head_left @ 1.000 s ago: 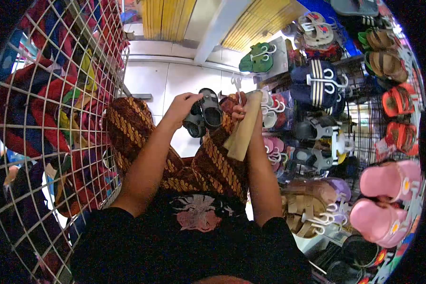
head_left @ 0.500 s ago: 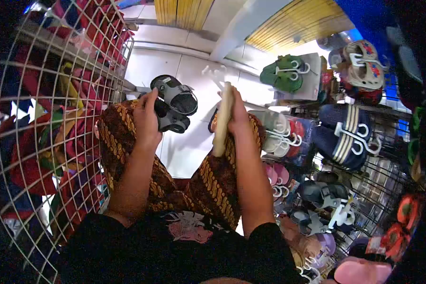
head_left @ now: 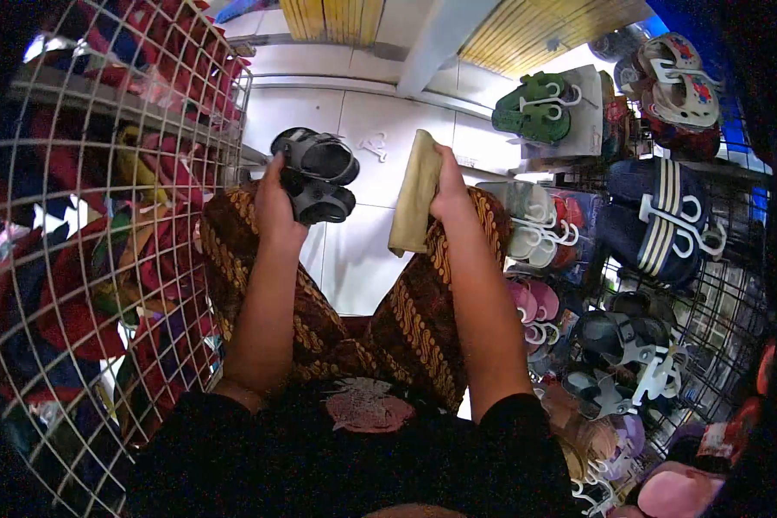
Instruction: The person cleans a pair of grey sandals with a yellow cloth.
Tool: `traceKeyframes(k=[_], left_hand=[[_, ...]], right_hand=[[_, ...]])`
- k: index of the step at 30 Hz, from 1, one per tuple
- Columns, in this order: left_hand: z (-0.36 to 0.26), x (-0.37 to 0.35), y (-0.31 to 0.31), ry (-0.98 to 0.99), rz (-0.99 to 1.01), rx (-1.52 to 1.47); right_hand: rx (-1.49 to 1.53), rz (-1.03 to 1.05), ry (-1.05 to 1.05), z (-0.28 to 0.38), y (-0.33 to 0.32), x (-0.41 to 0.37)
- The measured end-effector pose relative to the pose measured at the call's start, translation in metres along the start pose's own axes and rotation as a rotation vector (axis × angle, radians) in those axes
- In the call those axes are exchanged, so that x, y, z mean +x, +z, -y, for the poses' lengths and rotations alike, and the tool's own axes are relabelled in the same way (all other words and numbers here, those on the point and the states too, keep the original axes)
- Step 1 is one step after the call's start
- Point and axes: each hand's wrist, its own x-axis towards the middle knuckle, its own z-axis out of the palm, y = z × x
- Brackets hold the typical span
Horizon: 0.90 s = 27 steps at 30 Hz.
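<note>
A pair of black and grey sandals (head_left: 319,164) is held by my left hand (head_left: 278,203), its fingers closed round their left side. My right hand (head_left: 451,190) grips a folded pale yellow cloth (head_left: 416,194), which hangs upright to the right of the sandals. Between the two, a white plastic hanger (head_left: 374,147) lies on the white tiled floor (head_left: 354,242). Both forearms reach out over my knees in brown patterned fabric.
On the left stands a wire grid (head_left: 104,233) with colourful footwear behind it. A black rack (head_left: 716,293) on the right carries green sandals (head_left: 540,108), navy striped sandals (head_left: 656,220) and pink sandals (head_left: 533,300) on white hangers. Yellow slatted panels (head_left: 337,19) are ahead.
The cloth has turned to show its broad side, and the hanger now lies on the floor, apart from my right hand. The sandals have tilted slightly in my left hand.
</note>
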Motion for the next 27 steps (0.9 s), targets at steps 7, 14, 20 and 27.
traceKeyframes(k=[7, 14, 20, 27], left_hand=[[0.014, -0.04, 0.029, -0.139, 0.339, 0.041], [0.038, -0.078, 0.03, -0.431, 0.703, 0.001], [0.074, -0.101, 0.026, -0.43, 1.015, 0.425], [0.099, -0.133, 0.014, -0.134, 1.348, 1.225]], right_hand=[[0.012, 0.349, -0.137, 0.006, -0.016, -0.018], [0.084, 0.597, -0.349, 0.001, -0.026, -0.159], [-0.162, 0.034, -0.683, -0.034, -0.053, -0.271], [-1.32, -0.318, -0.833, -0.073, -0.09, -0.354]])
